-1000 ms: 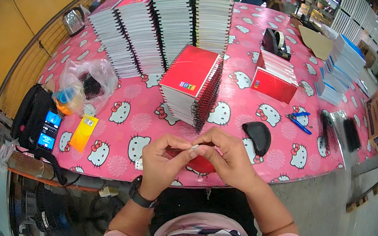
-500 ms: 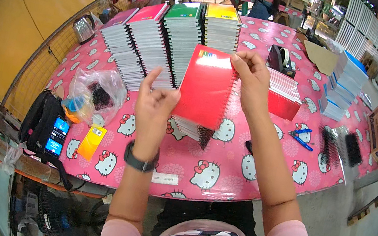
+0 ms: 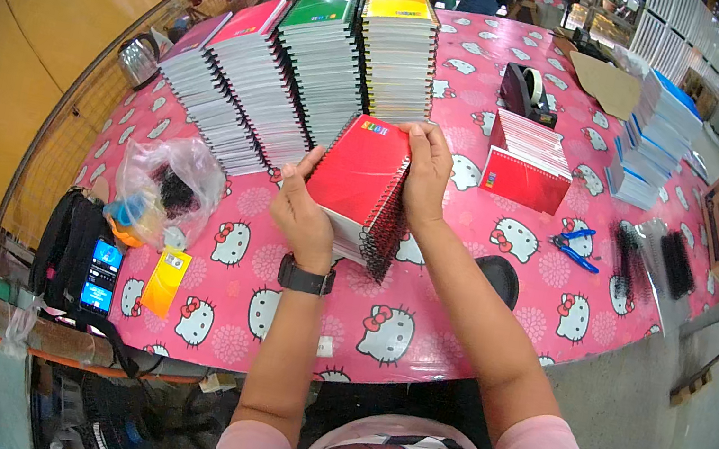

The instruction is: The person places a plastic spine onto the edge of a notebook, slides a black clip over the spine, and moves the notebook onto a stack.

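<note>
Directly before me stands a low stack of red-covered spiral notebooks, their black coil spines on the right side. My left hand, with a dark watch on its wrist, is closed against the stack's left side. Closed round the upper right corner is my right hand, some fingers hidden behind the books. Behind them rise tall notebook stacks with purple, pinkish-red, green and yellow covers. Right of my hand sits a block of red-covered booklets.
Right side: blue pliers, black coils, a blue-topped paper stack, a tape dispenser. Left side: a plastic bag, a phone, a yellow card. A dark rounded object lies beside my right forearm.
The red notebook that was raised and tilted in my right hand now lies on top of the stack. My left hand has closed in on its left side. The view has shifted slightly.
</note>
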